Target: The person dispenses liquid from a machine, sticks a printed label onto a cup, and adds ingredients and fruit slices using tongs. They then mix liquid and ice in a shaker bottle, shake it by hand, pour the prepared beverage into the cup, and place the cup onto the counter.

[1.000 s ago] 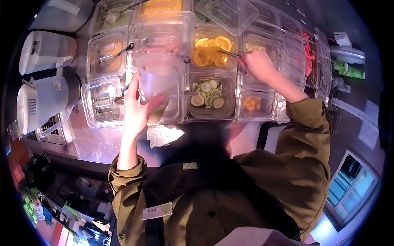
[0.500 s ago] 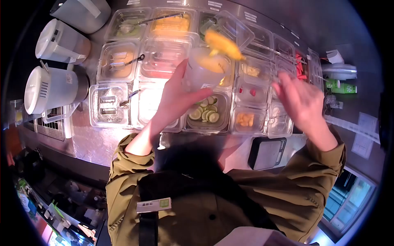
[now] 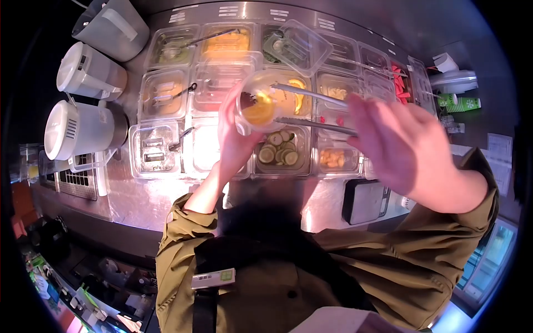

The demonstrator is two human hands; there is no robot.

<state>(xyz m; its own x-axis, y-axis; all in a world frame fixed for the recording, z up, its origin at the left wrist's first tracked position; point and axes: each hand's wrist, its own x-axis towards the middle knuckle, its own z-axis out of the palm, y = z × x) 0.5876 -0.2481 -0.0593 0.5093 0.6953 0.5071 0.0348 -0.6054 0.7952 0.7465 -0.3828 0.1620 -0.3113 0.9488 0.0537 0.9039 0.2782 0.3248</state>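
Note:
My left hand (image 3: 236,136) is closed around a translucent plastic cup (image 3: 248,123) tilted with its mouth toward me. Orange slices (image 3: 259,111) and something dark lie inside the cup. In my right hand (image 3: 397,147) are metal tongs (image 3: 316,94), their two arms spread and the tips at the cup's rim. Behind the cup, a few orange slices (image 3: 300,95) show in a clear bin that the cup partly hides. Just below the cup sits a bin of green-rimmed round slices (image 3: 277,150).
Clear lidded bins (image 3: 155,149) stand in rows on the steel counter (image 3: 139,197). White-lidded pitchers (image 3: 83,129) line the left side. A black-edged scale (image 3: 366,201) sits at the front right. Green cups (image 3: 463,104) lie at the far right.
The tongs have come from the orange bin to the cup, and orange slices carried in them are now in the cup. My left hand has moved right and tipped the cup toward me.

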